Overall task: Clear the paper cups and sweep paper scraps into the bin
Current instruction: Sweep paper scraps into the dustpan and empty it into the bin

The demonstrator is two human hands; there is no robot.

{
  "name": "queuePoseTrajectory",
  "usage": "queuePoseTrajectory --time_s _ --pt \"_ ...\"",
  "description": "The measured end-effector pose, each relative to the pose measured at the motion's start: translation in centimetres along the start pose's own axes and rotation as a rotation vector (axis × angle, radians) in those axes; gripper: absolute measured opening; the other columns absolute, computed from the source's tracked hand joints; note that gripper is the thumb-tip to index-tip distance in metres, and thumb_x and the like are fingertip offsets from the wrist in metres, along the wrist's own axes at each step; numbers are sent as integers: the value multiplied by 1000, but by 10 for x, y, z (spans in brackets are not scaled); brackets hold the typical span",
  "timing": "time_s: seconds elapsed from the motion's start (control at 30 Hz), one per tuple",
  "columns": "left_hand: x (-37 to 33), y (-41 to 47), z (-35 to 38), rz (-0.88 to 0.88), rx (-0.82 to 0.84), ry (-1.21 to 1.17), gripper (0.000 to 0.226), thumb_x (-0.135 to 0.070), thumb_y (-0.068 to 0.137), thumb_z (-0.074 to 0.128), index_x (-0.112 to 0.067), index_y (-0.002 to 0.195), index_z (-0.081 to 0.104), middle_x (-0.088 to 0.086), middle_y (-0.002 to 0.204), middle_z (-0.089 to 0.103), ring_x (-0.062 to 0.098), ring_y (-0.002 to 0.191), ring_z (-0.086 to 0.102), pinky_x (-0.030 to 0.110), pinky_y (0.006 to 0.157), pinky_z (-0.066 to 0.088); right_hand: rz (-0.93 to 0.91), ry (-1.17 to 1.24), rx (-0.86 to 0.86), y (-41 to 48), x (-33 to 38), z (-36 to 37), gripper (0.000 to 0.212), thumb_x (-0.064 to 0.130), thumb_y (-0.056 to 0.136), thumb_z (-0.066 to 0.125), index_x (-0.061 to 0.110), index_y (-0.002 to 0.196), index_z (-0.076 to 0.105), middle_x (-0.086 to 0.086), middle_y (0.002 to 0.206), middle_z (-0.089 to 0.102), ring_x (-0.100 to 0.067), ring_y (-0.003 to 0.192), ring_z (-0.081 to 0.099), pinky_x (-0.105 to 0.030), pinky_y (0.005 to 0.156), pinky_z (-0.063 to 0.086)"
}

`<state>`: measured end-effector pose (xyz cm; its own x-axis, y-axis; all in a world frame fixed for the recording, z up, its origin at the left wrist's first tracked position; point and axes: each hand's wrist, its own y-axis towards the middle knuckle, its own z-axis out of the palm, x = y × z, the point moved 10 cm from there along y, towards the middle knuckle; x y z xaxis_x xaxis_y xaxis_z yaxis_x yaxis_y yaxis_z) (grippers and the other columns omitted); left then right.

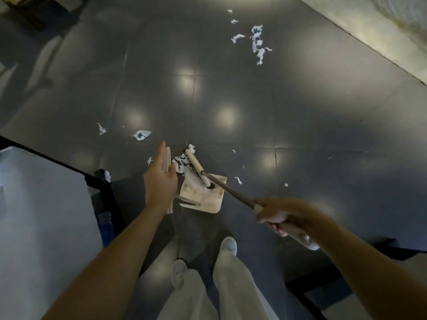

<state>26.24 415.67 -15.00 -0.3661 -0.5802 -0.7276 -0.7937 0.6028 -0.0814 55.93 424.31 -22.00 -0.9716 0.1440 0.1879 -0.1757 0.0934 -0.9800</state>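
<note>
1. Down on the dark tiled floor (pixel 231 93), just ahead of the person's shoes, a cream dustpan (pixel 203 195) is sitting with a heap of white paper scraps (pixel 184 165) at its mouth and partly inside it.
2. The right hand (pixel 280 214) is closing fully around the broom handle (pixel 233 192), well up from the broom head (pixel 195 165), which is lying across the scraps at the pan's lip.
3. The left hand (pixel 160 179) is spreading open, fingers straight, over the pan's upright handle; whether it is touching it I cannot tell.
4. More scraps (pixel 258 42) are lying well apart, toward the far wall edge.
5. Judging by looks, the scraps are feather-light and flimsy, likely scattering under fast strokes; short, gentle pulls suit them.
6. The stiff pan is probably best held by its handle.
7. No paper cups are showing.
</note>
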Motion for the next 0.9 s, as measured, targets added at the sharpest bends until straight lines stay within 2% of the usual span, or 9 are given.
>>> queuePoseTrajectory --time_s 0.13,0.23,0.37,0.5,0.63,0.77,0.83,0.9 --pt "15 -11 -16 -32 -32 36 64 -6 95 55 -17 151 27 8 148 43 25 136 41 24 103 28 -32 -61 14 -23 14 -12 41 12 94 54 27 131 42 -3 52 47 -8 35 42 -19 38 39" --pt "26 -20 -35 -58 -62 52 65 -8 95 56 -20 151 26 8 146 45 26 129 49 29 101 37 -47 -159 -21 -31 36 -17 40 9 95 50 18 134 41 -4 49 44 -10 33 41 -19 37 39" --pt "42 -25 -61 -69 -100 77 64 -9 95 56 -19 151 26 8 144 48 26 123 55 29 99 41 -124 -276 -93 -28 85 -22 31 4 93 47 17 121 44 -2 37 43 -13 29 39 -18 38 39" --pt "65 -18 -85 -107 -129 127 63 -10 96 55 -16 151 26 12 140 52 31 114 61 40 97 48 -148 -370 -143 -10 137 -23 23 3 93 47 2 116 49 -9 49 44 -13 28 39 -18 37 39" --pt "88 1 -105 -159 -169 100 63 -8 95 55 -17 151 27 7 143 50 31 117 60 45 97 49 -186 -575 -241 19 187 -12 26 2 91 46 -6 114 56 -11 54 51 -15 31 45 -17 35 36" --pt "109 34 -119 -220 -189 61 62 -11 95 56 -22 150 28 7 138 55 27 110 63 36 94 49 -185 -675 -299 43 215 5 34 0 91 51 -1 125 53 -10 61 56 -13 38 50 -13 30 33" --pt "116 50 -124 -239 -163 13 63 -12 96 55 -25 151 27 4 143 50 28 116 60 40 97 50 -170 -634 -237 53 217 21 40 5 93 52 6 132 46 -10 65 56 -12 39 50 -13 31 34" --pt "120 64 -129 -254 -152 -47 64 -10 95 55 -27 151 27 3 148 44 29 122 55 45 98 49 -149 -589 -162 55 213 38 38 7 90 56 7 128 51 -10 66 57 -11 38 50 -14 33 37"
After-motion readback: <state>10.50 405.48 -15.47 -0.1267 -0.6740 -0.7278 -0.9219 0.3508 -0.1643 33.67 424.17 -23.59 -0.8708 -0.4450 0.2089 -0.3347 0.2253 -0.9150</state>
